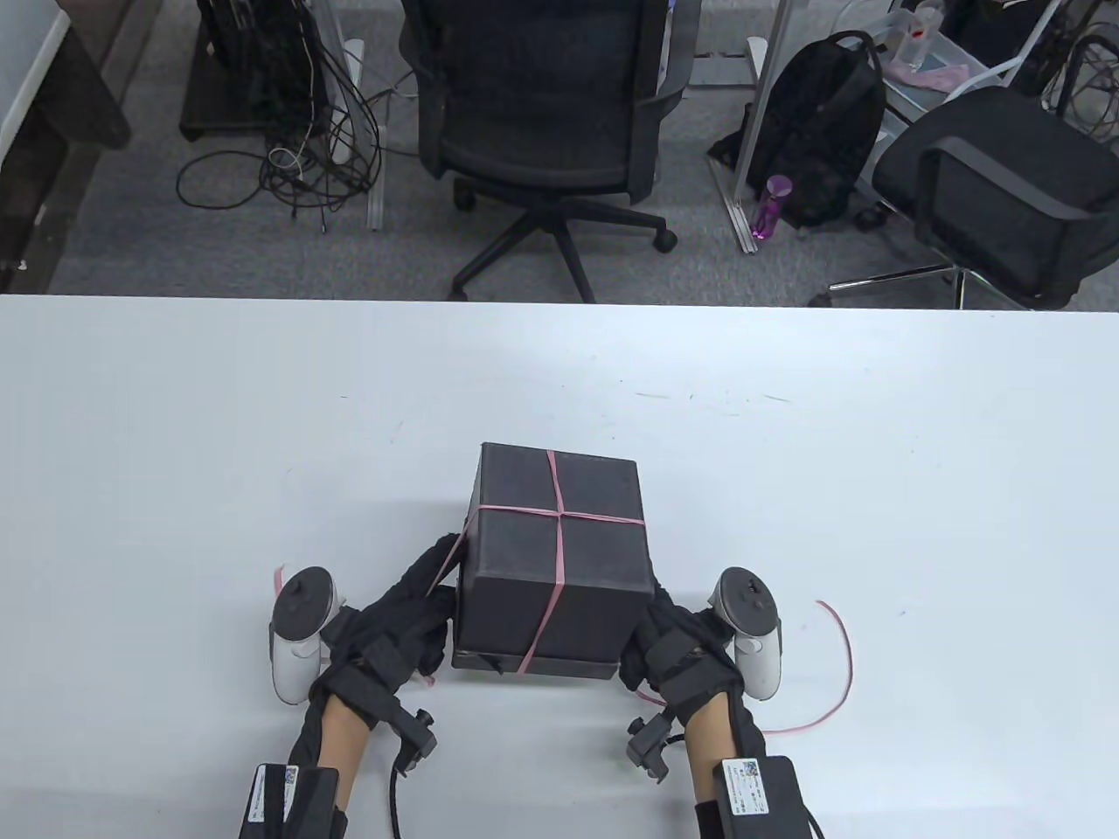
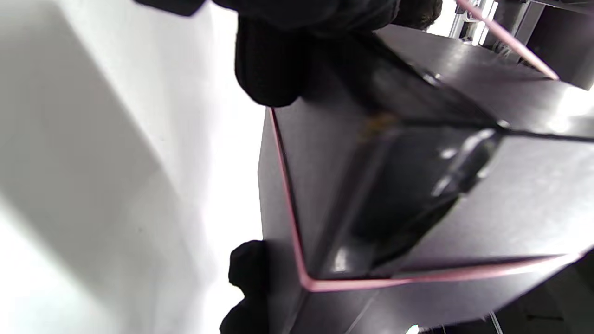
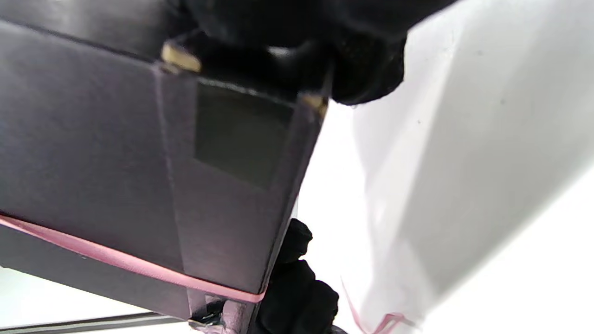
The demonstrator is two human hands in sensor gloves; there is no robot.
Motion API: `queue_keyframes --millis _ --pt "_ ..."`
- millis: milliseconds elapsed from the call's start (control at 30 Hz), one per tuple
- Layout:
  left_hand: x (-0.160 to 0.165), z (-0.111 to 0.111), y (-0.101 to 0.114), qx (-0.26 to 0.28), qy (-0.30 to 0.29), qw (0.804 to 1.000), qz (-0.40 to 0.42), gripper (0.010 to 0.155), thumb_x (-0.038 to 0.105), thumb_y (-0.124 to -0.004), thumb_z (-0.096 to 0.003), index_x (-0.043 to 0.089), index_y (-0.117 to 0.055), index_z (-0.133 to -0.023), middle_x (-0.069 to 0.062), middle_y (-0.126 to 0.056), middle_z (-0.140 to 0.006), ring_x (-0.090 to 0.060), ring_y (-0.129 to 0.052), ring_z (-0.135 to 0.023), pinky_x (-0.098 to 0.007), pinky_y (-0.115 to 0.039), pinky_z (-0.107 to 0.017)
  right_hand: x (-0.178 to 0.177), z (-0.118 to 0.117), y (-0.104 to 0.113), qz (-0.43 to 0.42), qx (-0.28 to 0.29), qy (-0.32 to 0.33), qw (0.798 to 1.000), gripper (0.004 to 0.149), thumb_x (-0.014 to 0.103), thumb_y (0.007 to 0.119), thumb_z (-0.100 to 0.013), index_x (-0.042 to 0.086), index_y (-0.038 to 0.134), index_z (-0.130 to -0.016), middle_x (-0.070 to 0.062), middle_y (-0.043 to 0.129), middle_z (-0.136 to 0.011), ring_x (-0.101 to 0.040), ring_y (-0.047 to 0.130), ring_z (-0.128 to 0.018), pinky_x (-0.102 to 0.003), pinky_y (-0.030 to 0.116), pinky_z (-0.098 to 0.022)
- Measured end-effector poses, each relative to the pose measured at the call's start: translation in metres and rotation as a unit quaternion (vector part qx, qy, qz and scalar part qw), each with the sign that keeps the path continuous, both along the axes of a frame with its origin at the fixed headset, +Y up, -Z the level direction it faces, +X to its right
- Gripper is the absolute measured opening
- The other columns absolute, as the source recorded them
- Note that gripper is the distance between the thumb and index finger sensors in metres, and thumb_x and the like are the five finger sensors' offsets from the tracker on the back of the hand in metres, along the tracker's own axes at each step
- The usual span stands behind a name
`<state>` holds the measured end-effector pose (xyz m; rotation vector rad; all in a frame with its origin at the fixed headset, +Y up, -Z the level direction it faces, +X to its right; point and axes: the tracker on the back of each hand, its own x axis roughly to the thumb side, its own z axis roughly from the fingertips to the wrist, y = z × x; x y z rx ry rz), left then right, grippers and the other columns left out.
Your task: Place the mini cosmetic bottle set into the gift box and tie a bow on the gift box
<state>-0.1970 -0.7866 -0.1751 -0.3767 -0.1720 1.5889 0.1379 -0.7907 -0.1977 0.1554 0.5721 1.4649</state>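
A closed black gift box (image 1: 559, 559) sits near the table's front edge, and its near end looks raised off the white table (image 1: 175, 489). A thin pink ribbon (image 1: 558, 514) crosses on its lid. My left hand (image 1: 411, 603) grips the box's near left side. My right hand (image 1: 669, 642) grips its near right corner. In the left wrist view, fingers (image 2: 269, 69) and thumb clamp the box (image 2: 417, 185), and the ribbon (image 2: 290, 208) wraps its edge. The right wrist view shows fingers (image 3: 366, 65) on the box (image 3: 116, 162) with the ribbon (image 3: 116, 262) around it. The bottle set is hidden.
One loose ribbon tail (image 1: 844, 664) curls on the table right of my right hand, and a short tail (image 1: 279, 577) shows left of my left hand. Beyond the far table edge stand office chairs (image 1: 542, 114), a backpack (image 1: 817, 131) and floor cables (image 1: 297, 157).
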Motion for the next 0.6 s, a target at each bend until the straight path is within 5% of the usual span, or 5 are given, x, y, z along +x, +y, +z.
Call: queue_keyframes --millis 167,433,600 --pt "0.007 -0.001 0.006 0.046 -0.041 0.995 -0.081 0.071 0.022 -0.071 -0.0581 0.052 -0.030 -0.108 0.004 -0.084 -0.096 -0.005 -0.087 -0.023 -0.027 -0.085 -0.023 0.002 0.001 0.004 -0.016 0.009 -0.011 1.000 0.058 0.039 0.043 -0.066 0.018 0.021 -0.116 -0.036 0.082 -0.066 0.000 0.085 -0.020 -0.017 0.084 -0.013" --pt "0.013 0.001 0.012 0.086 -0.041 0.987 -0.133 0.077 0.030 -0.071 -0.0576 0.043 -0.016 -0.109 0.001 -0.076 -0.104 -0.004 -0.087 -0.025 -0.026 -0.084 -0.024 0.005 -0.002 0.014 -0.010 0.085 0.011 0.996 0.065 0.013 0.058 -0.062 0.011 0.020 -0.114 -0.038 0.082 -0.073 -0.002 0.086 -0.020 -0.020 0.083 -0.013" --pt "0.011 0.001 0.013 0.086 -0.031 0.988 -0.122 0.076 0.029 -0.070 -0.0580 0.041 -0.016 -0.110 0.000 -0.075 -0.104 -0.004 -0.086 -0.025 -0.027 -0.084 -0.024 0.002 -0.004 0.031 0.109 0.167 0.050 0.979 0.079 0.008 0.069 -0.056 0.013 0.014 -0.111 -0.028 0.084 -0.083 -0.006 0.087 -0.020 -0.022 0.084 -0.013"
